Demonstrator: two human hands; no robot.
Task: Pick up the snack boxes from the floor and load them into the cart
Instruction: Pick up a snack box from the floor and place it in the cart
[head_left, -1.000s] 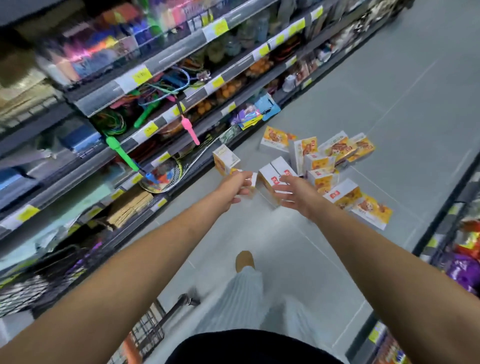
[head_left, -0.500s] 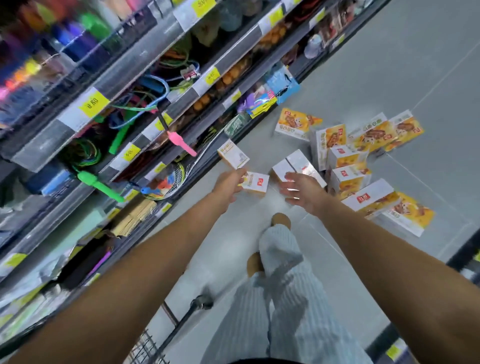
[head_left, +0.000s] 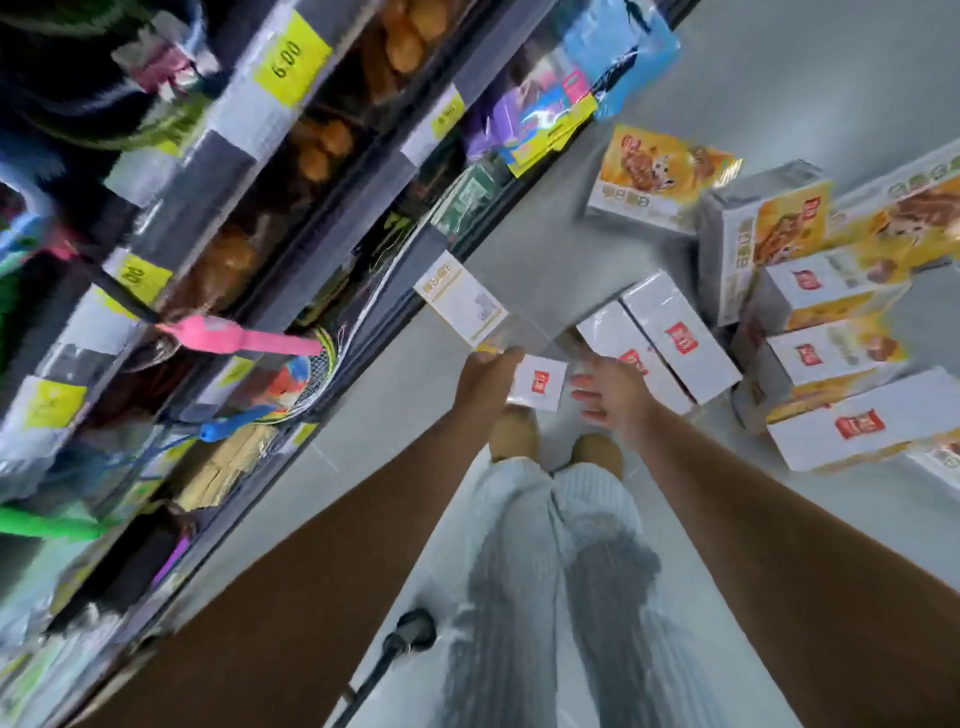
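Your left hand (head_left: 485, 384) grips the small white cardboard box with a red logo (head_left: 537, 383) at its left edge, above your tan shoes (head_left: 514, 434). Your right hand (head_left: 610, 389) is open, with fingers spread, just beside the box's right edge. The heap of white and yellow snack boxes (head_left: 675, 338) lies on the smooth grey floor (head_left: 831, 78) at your right. The stocked metal shelf rack (head_left: 228, 166) runs close at your left, and a bare strip of floor lies between.

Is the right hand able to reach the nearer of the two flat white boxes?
Probably yes: the open right hand hovers at that white box, nothing between; the left hand holds a small box.
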